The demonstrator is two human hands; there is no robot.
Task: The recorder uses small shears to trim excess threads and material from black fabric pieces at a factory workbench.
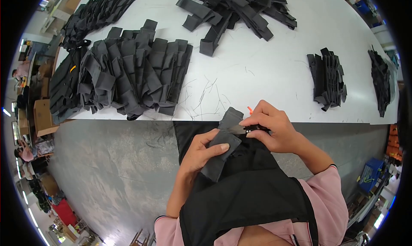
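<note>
My left hand (200, 152) grips a folded dark grey fabric strip (216, 163) in front of the table's near edge, thumb lying on top. In my right hand (275, 130) is a small pair of thread snips (256, 128), held between thumb and fingers. Their metal blades point left and reach the strip, partly covered by it. Whether the blades are cutting anything I cannot tell. A small orange piece (250, 110) sticks out by my right index finger; what it belongs to is unclear. Beneath both hands lies my black apron (253, 186).
On the white table (257, 70), piles of dark strips lie at left (137, 70), far left (101, 12) and far middle (240, 10). Smaller bundles are at right (328, 79) and far right (380, 83). Loose threads (206, 98) litter the near edge. Cardboard boxes (45, 117) stand left.
</note>
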